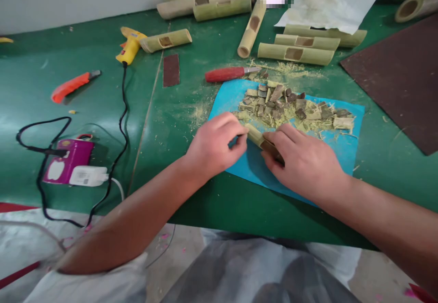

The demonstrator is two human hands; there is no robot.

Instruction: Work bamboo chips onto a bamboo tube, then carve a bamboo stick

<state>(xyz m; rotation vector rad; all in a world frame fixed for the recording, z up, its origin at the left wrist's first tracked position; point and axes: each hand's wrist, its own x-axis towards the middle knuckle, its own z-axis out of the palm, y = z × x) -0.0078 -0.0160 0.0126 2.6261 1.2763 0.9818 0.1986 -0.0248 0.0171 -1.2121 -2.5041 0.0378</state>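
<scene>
I see my right hand (304, 164) lying over the near end of a short bamboo piece (257, 137), fingers closed down on it so it stays pinned against the blue sheet (345, 150); the free end pokes out toward my left hand (214, 144); that hand is curled with thumb and fingertips pinched together at the tip of the piece, though I cannot tell whether something small sits between them; the two hands meet almost knuckle to knuckle, which looks like a grip meant to steady a small, round thing that would otherwise roll.

Just beyond both hands lies a heap of bamboo chips (290, 107) with pale shavings, kept on the sheet, I judge, so the litter stays off the green tabletop (27, 88); farther past the heap a red-handled knife (231, 73) lies flat within reach; beyond it rest several bamboo tubes (296, 53) with cut windows.

Well off to the left of my left hand are a yellow glue gun (130, 45), its black cord trailing nearer, an orange utility knife (73, 85) and a purple device (68, 160).
</scene>
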